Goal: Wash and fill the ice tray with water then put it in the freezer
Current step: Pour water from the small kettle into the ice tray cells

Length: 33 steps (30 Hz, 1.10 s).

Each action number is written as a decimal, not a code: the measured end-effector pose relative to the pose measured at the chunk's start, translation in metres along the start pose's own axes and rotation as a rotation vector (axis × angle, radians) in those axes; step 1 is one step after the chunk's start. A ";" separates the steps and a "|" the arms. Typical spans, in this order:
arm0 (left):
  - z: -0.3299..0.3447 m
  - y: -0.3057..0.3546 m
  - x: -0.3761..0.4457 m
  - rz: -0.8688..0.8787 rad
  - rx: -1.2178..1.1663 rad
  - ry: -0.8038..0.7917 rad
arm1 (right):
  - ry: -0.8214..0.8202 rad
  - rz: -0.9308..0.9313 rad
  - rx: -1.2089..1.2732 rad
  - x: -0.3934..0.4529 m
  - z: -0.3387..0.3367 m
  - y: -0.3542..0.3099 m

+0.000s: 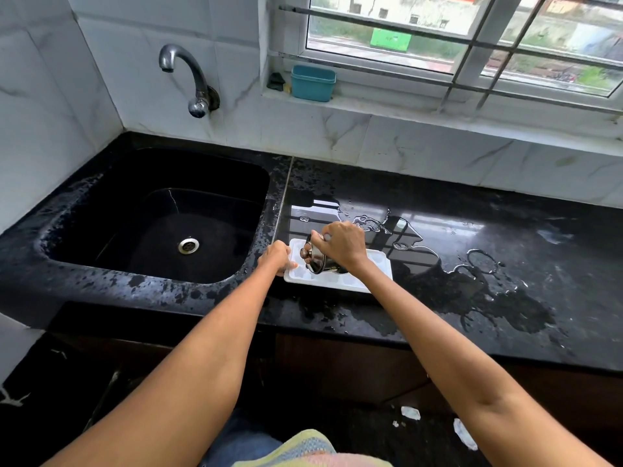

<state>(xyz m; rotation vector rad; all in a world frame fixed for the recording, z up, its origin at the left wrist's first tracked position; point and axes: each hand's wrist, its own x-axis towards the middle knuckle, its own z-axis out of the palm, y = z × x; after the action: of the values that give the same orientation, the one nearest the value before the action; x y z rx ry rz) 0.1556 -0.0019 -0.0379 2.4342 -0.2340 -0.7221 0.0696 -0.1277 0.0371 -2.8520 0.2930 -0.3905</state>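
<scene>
ice tray on counter | left hand pinches its corner | right hand grips tilted, seemingly steel cup above

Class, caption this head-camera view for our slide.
Right hand tips a metal vessel over the ice tray, steadied by the left hand.

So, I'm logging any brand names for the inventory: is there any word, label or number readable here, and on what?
None can be read.
Small dark metal vessel in the right hand, tilted over the white plastic ice tray: no label visible.
Teal plastic tub on the windowsill: plain.
Green object outside the window: too blurred to tell.
</scene>
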 end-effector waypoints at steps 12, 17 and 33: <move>0.001 0.002 0.000 0.009 0.004 0.011 | 0.031 0.117 0.145 0.006 -0.011 0.011; 0.001 -0.001 0.000 0.042 0.010 0.031 | 0.066 0.266 0.292 0.002 -0.007 0.025; 0.001 0.001 -0.005 0.031 0.018 0.041 | 0.016 0.058 -0.039 -0.005 -0.018 0.029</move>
<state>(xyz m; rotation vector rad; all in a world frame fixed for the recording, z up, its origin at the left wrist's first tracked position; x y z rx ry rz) 0.1509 -0.0016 -0.0357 2.4546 -0.2621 -0.6581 0.0552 -0.1584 0.0444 -2.8716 0.3895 -0.4001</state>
